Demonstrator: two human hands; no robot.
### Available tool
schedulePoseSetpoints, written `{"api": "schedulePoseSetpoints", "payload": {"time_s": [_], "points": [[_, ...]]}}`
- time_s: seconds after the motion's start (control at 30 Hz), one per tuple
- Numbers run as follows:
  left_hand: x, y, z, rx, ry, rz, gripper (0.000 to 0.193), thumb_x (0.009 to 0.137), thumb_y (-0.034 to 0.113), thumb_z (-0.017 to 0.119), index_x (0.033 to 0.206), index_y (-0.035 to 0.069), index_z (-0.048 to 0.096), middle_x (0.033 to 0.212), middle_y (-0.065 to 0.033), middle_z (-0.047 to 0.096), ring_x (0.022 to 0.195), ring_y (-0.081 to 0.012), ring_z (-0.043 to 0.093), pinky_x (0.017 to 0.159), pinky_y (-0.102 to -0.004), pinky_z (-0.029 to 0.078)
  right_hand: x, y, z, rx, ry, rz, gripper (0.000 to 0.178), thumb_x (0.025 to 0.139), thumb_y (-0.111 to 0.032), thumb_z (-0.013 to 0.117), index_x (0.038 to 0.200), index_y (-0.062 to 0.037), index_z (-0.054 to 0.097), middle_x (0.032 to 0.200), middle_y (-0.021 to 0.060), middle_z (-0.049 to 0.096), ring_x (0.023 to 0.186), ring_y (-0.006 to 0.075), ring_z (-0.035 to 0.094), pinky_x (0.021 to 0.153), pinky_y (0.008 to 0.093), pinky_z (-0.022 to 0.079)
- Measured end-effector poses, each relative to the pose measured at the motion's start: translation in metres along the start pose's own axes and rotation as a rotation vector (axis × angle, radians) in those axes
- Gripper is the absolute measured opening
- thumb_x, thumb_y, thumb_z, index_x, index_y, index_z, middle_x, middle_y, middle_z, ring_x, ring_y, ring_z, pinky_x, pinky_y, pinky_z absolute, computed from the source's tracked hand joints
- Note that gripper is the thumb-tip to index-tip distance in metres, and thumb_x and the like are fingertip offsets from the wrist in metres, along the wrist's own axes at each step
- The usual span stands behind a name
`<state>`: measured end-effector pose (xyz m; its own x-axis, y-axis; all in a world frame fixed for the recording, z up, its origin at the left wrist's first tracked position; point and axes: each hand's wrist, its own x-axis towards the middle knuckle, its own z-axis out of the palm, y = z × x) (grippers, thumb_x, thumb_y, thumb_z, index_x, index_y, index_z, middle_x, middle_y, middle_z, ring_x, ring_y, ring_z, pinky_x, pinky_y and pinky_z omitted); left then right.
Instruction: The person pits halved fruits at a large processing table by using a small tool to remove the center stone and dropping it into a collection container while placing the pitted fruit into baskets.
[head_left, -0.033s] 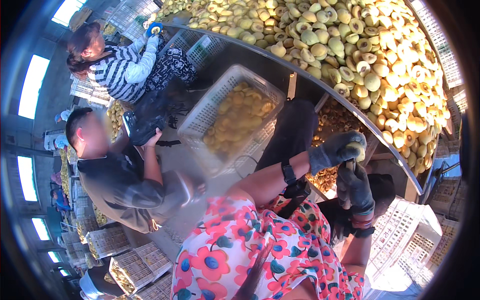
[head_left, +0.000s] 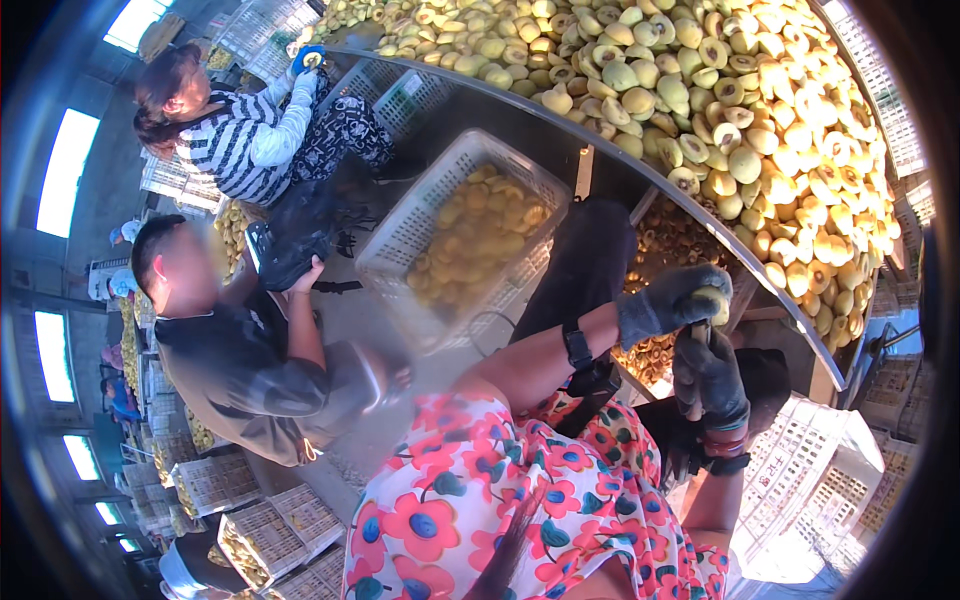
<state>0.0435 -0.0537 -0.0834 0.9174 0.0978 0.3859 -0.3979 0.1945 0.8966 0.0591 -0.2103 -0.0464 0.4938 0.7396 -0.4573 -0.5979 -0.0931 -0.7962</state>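
Both my hands wear grey work gloves and meet at the right of the head view, over the opening below the table edge. My left hand point(head_left: 668, 302) is closed around a yellow peach half point(head_left: 712, 297), mostly covered by the fingers. Just below it, my right hand point(head_left: 712, 378) is closed on a small tool point(head_left: 702, 332), whose short narrow end points up at the fruit. Its handle is hidden in the glove, so its exact kind is unclear. Whether the tip touches the flesh cannot be made out.
A metal-rimmed table point(head_left: 650, 170) carries a big heap of peach halves point(head_left: 720, 110). Brown scraps point(head_left: 650, 360) lie beneath. A white crate point(head_left: 385, 262) holds more peaches. At left are a person in stripes point(head_left: 250, 130) and one in dark clothes point(head_left: 235, 360). White crates point(head_left: 800, 470) stand right.
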Motion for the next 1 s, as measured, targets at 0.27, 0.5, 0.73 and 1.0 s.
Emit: {"api": "schedulePoseSetpoints", "payload": {"time_s": [0.27,0.5,0.73,1.0], "points": [[-0.002,-0.002,-0.004,0.066,-0.181,-0.039,0.023,0.086,0.022,0.058,0.100,0.005,0.055,0.092,-0.0078,0.060,0.085,-0.0149,0.056,0.077,-0.0300,0.047,-0.002,0.019,-0.012,0.649,-0.348,0.175,0.019,0.082,-0.011,0.057,0.098,-0.0071,0.046,0.068,0.0015,0.048,0.044,0.0105,0.042,0.032,0.0225,0.031],[0.011,0.003,-0.015,0.121,0.405,0.015,0.032,0.091,0.036,0.047,0.094,0.005,0.056,0.085,-0.0046,0.059,0.079,-0.0147,0.057,0.069,-0.0285,0.049,0.012,0.025,0.011,0.039,-0.084,-0.265,0.019,0.082,-0.016,0.059,0.094,-0.0070,0.047,0.063,0.0010,0.044,0.041,0.0099,0.041,0.033,0.0221,0.035],[-0.047,0.069,-0.131,1.217,0.705,-0.047,0.037,0.092,0.037,0.042,0.100,0.003,0.058,0.104,-0.0140,0.059,0.098,-0.0293,0.056,0.087,-0.0359,0.042,0.010,0.024,0.022,-0.289,0.153,-0.542,0.007,0.089,-0.011,0.051,0.089,-0.0046,0.049,0.062,0.0000,0.048,0.044,0.0078,0.045,0.041,0.0226,0.039],[-0.041,0.038,-0.256,1.607,0.645,-0.100,0.054,0.081,0.042,0.058,0.115,0.001,0.050,0.118,-0.0207,0.052,0.111,-0.0343,0.048,0.094,-0.0406,0.038,0.053,0.071,-0.032,-0.454,0.173,-0.612,0.009,0.088,-0.014,0.052,0.083,-0.0078,0.047,0.058,0.0015,0.048,0.037,0.0122,0.045,0.034,0.0249,0.037]]}}
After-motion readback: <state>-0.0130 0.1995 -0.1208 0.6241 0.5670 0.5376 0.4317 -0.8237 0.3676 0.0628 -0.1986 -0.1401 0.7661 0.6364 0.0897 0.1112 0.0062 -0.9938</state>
